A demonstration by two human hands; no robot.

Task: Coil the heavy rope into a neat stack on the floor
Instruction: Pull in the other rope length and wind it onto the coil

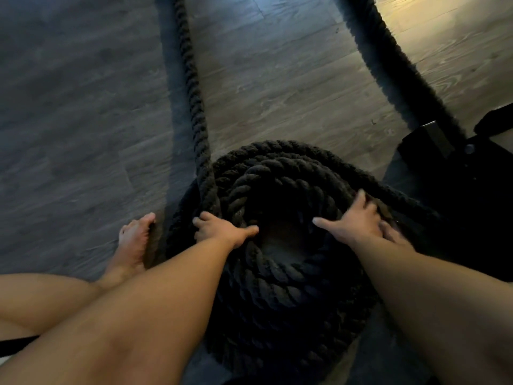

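A thick black twisted rope lies coiled in several stacked rings on the wooden floor, with a hollow centre. One free length runs straight away from the coil's left side to the top of the view. My left hand grips the top ring on the coil's left, where that length joins. My right hand rests spread flat on the top ring at the right side. A second stretch of rope crosses the floor at the upper right.
My bare left foot stands on the grey wood floor just left of the coil, my knee below it. A black metal base with a bolt sits at the right, touching the coil's far edge.
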